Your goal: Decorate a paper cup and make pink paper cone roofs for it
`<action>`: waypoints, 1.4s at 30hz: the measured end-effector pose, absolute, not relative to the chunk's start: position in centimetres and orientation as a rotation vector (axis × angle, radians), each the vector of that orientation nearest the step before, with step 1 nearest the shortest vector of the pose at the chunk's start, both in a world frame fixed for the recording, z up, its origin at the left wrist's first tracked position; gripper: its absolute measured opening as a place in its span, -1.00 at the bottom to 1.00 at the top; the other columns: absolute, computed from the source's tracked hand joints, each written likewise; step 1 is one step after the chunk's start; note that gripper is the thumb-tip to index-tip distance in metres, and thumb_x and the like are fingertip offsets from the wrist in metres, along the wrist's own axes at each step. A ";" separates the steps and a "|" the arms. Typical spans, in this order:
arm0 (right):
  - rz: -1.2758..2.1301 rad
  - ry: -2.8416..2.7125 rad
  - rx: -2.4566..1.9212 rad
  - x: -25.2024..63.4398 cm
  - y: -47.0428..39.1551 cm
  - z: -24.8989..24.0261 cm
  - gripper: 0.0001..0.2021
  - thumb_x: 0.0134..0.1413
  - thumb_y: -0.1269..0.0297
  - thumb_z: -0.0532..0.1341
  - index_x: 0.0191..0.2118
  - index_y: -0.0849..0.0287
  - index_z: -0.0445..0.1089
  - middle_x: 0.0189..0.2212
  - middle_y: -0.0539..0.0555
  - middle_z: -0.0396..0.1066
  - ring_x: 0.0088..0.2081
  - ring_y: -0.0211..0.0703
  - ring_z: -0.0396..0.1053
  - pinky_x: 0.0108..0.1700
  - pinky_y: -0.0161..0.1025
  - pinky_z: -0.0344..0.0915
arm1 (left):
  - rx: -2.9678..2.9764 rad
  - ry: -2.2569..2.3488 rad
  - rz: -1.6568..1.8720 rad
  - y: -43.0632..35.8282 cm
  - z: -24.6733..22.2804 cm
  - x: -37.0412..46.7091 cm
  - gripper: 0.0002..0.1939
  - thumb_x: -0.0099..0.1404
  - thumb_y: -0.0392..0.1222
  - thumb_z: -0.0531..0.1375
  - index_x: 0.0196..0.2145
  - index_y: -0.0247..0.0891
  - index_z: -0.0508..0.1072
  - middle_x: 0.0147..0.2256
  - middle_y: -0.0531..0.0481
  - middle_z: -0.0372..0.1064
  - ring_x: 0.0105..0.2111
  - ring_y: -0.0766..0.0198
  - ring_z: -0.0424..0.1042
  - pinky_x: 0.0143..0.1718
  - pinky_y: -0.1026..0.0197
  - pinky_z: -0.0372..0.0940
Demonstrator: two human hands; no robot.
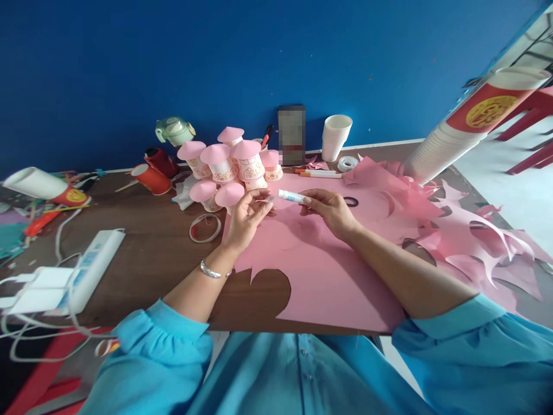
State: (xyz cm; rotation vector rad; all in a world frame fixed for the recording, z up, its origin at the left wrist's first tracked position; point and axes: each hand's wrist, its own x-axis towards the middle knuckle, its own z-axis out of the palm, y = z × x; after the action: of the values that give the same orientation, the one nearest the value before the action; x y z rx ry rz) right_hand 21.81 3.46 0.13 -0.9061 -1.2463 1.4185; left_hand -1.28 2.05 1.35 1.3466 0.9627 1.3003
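My right hand (334,212) holds a small white tube with a blue label (292,197), its end pointing left. My left hand (250,216) is just left of the tube, thumb and fingers pinched together; what they hold, if anything, is too small to make out. Both hands are above a large pink sheet (337,288) with curved pieces cut out of its edge. Beyond my left hand stand several decorated paper cups with pink cone tops (246,150), grouped close together.
A roll of tape (204,228) lies left of the sheet. Pink scraps (479,242) and a tall cup stack (458,138) are at the right. White cups (336,138) stand by the wall. A power strip (93,271) with cables is at the left.
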 end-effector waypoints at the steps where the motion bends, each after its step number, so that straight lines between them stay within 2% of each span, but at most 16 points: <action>1: 1.396 -1.291 -0.922 21.8 3.4 0.2 -0.60 0.00 -0.09 0.47 -0.21 0.16 0.61 -0.45 0.01 0.50 -0.36 -0.17 0.46 -0.15 -0.11 0.48 | 1.338 0.954 1.306 2.0 1.3 -1.3 -0.63 0.23 -0.03 0.46 -0.07 -0.20 0.55 -0.26 0.01 0.56 -0.33 0.31 0.59 -0.20 0.19 0.58; 5: 1.272 -1.459 -1.014 21.9 3.4 0.4 -0.59 0.08 -0.09 0.40 -0.16 0.17 0.60 -0.46 0.02 0.50 -0.36 -0.14 0.48 -0.15 -0.12 0.45 | 1.350 0.966 1.322 2.0 1.3 -1.3 -0.65 0.22 -0.02 0.46 -0.13 -0.25 0.56 -0.28 0.00 0.56 -0.31 0.31 0.59 -0.20 0.22 0.58; 11: 1.049 -1.634 -1.049 22.0 3.3 0.4 -0.63 0.19 -0.07 0.33 -0.15 0.15 0.60 -0.29 0.09 0.51 -0.36 -0.15 0.51 -0.19 -0.15 0.43 | 1.451 1.043 1.340 2.1 1.1 -1.6 -0.62 0.21 0.02 0.46 -0.13 -0.26 0.59 -0.27 -0.06 0.61 -0.31 0.25 0.62 -0.14 0.13 0.57; 17: 0.818 -1.749 -1.020 22.1 3.2 0.3 -0.62 0.29 -0.10 0.26 -0.12 0.11 0.61 -0.24 0.13 0.52 -0.34 -0.14 0.50 -0.24 -0.16 0.44 | 1.479 1.036 1.337 2.3 0.8 -1.9 -0.64 0.22 0.01 0.46 -0.12 -0.25 0.64 -0.22 -0.07 0.65 -0.28 0.21 0.64 -0.10 0.10 0.58; 22: 0.900 -1.724 -0.997 21.9 2.9 0.3 -0.64 0.29 -0.07 0.26 -0.14 0.12 0.61 -0.26 0.11 0.53 -0.37 -0.15 0.54 -0.23 -0.16 0.47 | 1.518 1.007 1.291 2.3 0.7 -2.3 -0.65 0.23 0.00 0.45 -0.09 -0.20 0.66 -0.18 -0.08 0.66 -0.25 0.17 0.66 -0.07 0.05 0.58; 26: 0.948 -1.710 -1.004 21.8 2.9 0.5 -0.73 0.28 0.05 0.28 -0.16 0.14 0.60 -0.27 0.09 0.55 -0.37 -0.14 0.56 -0.24 -0.18 0.48 | 1.551 0.992 1.268 2.5 0.4 -2.1 -0.65 0.26 0.01 0.43 -0.07 -0.21 0.65 -0.16 -0.11 0.66 -0.21 0.14 0.66 -0.05 0.02 0.59; 31: 0.517 -1.824 -1.137 22.5 4.2 0.1 -0.81 0.27 0.29 0.23 -0.11 0.15 0.58 -0.17 0.14 0.58 -0.23 -0.05 0.53 -0.14 -0.14 0.45 | 1.680 1.022 1.268 3.1 -0.1 -1.7 -0.46 0.33 0.04 0.36 0.20 -0.14 0.45 0.18 -0.22 0.48 -0.07 0.15 0.61 -0.11 0.10 0.57; 34: 0.256 -1.909 -1.311 23.7 5.5 -0.8 -0.78 0.26 0.38 0.20 -0.08 0.17 0.58 -0.10 0.21 0.59 -0.11 0.07 0.50 -0.04 -0.05 0.43 | 1.988 1.200 1.151 2.9 -0.2 -1.9 -0.63 0.35 -0.08 0.33 0.07 -0.20 0.51 0.05 -0.18 0.54 -0.15 0.19 0.59 -0.12 0.11 0.54; 36: 0.143 -1.971 -1.409 24.4 6.4 -1.3 -0.77 0.25 0.41 0.20 -0.07 0.15 0.58 -0.07 0.21 0.59 -0.02 0.14 0.46 0.06 0.02 0.39 | 2.216 1.218 0.939 2.5 -0.1 -2.0 -0.66 0.30 -0.15 0.36 0.02 -0.21 0.54 -0.03 -0.16 0.57 -0.11 0.11 0.57 -0.03 0.02 0.51; 39: 0.045 -2.022 -1.496 24.8 6.9 -1.7 -0.73 0.22 0.47 0.19 -0.07 0.12 0.59 -0.04 0.21 0.59 0.05 0.20 0.39 0.11 0.09 0.35 | 2.433 1.170 0.688 1.8 0.2 -1.9 -0.45 0.17 -0.18 0.46 0.11 -0.19 0.50 0.03 -0.18 0.54 0.06 -0.06 0.49 0.13 -0.14 0.42; 42: -0.040 -2.007 -1.478 24.3 6.2 -1.4 -0.68 0.21 0.47 0.19 0.01 0.11 0.57 0.10 0.23 0.52 0.11 0.24 0.34 0.11 0.13 0.34 | 2.496 1.197 0.622 1.4 0.3 -1.7 -0.30 0.13 -0.19 0.49 0.20 -0.18 0.42 0.07 -0.19 0.50 0.09 -0.12 0.46 0.15 -0.18 0.37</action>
State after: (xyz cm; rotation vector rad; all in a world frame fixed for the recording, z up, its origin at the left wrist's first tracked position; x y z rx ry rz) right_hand 24.34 6.23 -1.44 -1.4782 -2.0068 -0.0405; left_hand -1.70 1.42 0.30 2.4960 1.1969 0.6224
